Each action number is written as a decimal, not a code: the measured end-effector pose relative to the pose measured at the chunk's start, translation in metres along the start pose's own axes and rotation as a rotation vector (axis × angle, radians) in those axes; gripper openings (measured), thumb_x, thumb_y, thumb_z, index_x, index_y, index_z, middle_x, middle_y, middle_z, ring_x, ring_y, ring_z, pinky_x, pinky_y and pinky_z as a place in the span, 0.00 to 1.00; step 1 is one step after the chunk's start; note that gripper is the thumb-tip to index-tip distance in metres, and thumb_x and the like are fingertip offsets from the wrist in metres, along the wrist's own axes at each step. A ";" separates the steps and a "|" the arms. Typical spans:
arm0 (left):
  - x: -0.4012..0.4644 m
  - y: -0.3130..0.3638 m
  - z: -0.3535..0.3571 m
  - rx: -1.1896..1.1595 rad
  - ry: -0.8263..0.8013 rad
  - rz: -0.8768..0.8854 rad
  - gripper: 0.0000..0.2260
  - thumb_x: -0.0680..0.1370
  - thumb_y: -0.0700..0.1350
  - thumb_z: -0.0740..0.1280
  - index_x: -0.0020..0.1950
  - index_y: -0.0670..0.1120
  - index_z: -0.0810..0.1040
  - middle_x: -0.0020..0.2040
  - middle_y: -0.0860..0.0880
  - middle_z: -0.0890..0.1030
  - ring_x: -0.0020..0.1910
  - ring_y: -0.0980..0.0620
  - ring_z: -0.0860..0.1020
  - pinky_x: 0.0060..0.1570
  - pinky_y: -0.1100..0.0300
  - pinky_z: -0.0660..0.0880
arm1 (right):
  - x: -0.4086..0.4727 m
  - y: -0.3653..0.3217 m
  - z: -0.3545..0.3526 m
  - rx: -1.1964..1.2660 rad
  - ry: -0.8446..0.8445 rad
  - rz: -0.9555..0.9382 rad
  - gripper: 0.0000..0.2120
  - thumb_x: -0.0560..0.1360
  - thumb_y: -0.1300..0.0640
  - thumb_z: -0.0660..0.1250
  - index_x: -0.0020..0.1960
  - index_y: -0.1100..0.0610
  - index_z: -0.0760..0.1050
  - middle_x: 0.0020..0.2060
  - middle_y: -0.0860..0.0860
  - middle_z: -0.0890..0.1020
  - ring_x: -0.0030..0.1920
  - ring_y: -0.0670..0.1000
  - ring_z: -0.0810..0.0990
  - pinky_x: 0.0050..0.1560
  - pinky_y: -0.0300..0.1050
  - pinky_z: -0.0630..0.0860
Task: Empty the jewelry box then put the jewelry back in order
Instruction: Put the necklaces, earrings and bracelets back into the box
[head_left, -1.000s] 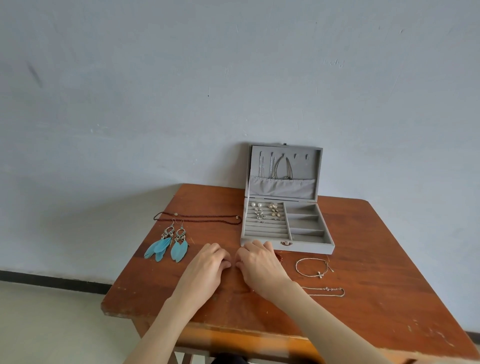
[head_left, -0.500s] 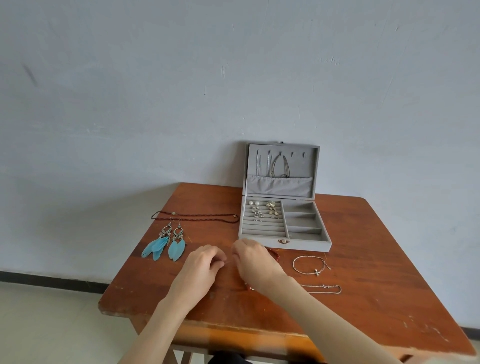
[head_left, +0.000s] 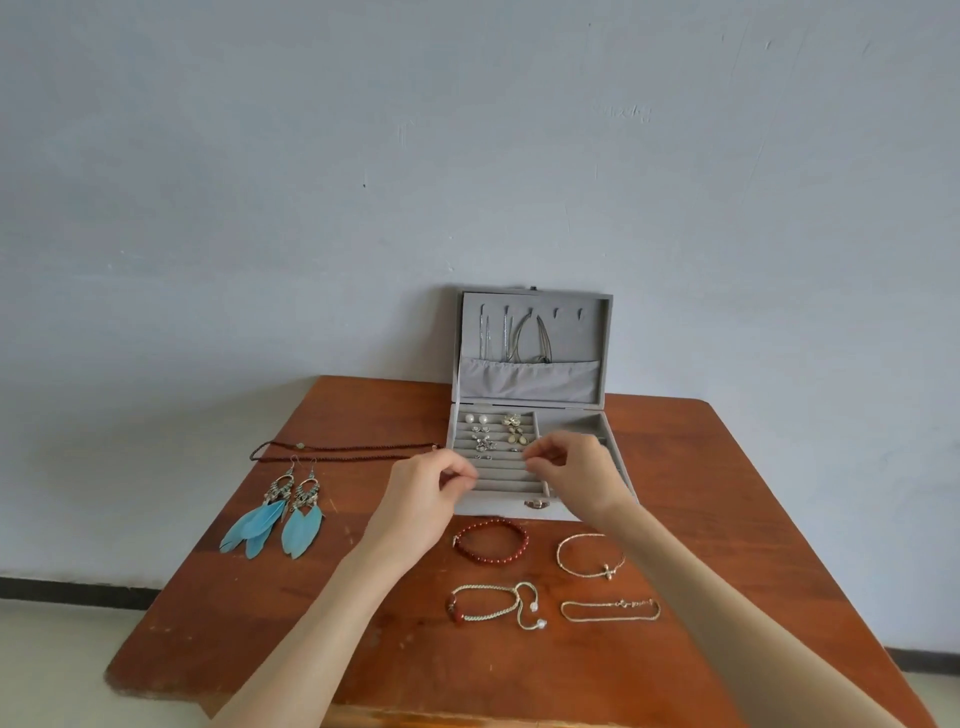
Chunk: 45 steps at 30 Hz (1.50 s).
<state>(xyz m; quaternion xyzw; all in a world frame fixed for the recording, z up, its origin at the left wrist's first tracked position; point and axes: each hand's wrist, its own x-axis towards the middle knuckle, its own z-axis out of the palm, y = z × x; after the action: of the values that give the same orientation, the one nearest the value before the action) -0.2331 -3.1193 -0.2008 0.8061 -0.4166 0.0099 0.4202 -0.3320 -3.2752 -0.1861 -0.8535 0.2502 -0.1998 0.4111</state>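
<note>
With four bracelets (head_left: 491, 541) out below them, your curled, seemingly empty left hand (head_left: 431, 499) and right hand (head_left: 576, 467) hovered above the jewelry box (head_left: 571, 512), its earrings (head_left: 511, 431) unremoved.

both hands (head_left: 426, 486) (head_left: 576, 470) raised, fingers pinched, nearly touching.

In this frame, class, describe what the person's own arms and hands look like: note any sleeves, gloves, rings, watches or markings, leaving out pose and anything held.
Both forearms are bare all the way to the bottom edge of the view, so no sleeves show. The left hand and right hand wear no gloves. No rings, watch, wristband or markings are visible on either hand or wrist.
</note>
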 end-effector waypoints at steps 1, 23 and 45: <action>0.010 0.002 0.005 -0.013 -0.022 0.012 0.04 0.75 0.41 0.68 0.46 0.47 0.82 0.41 0.57 0.78 0.40 0.67 0.74 0.43 0.77 0.69 | 0.008 0.005 -0.003 -0.025 -0.007 0.011 0.04 0.74 0.62 0.66 0.43 0.55 0.78 0.37 0.48 0.80 0.39 0.45 0.77 0.37 0.29 0.71; 0.079 -0.015 0.062 0.198 -0.204 -0.026 0.05 0.75 0.50 0.67 0.48 0.55 0.82 0.47 0.57 0.68 0.55 0.55 0.59 0.48 0.60 0.51 | 0.067 0.036 -0.010 -0.027 -0.369 0.040 0.05 0.73 0.61 0.69 0.47 0.59 0.82 0.40 0.54 0.83 0.37 0.44 0.75 0.41 0.32 0.71; 0.070 -0.014 0.061 0.272 -0.132 0.035 0.07 0.74 0.50 0.68 0.50 0.53 0.83 0.50 0.53 0.71 0.56 0.51 0.61 0.51 0.61 0.54 | 0.053 0.025 0.000 -0.544 -0.127 -0.107 0.06 0.74 0.52 0.66 0.48 0.50 0.80 0.44 0.49 0.78 0.50 0.53 0.76 0.54 0.49 0.67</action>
<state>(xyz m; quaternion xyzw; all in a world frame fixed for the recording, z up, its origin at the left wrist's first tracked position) -0.1987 -3.2038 -0.2240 0.8471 -0.4522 0.0206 0.2784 -0.2964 -3.3203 -0.1986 -0.9553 0.2230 -0.0931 0.1706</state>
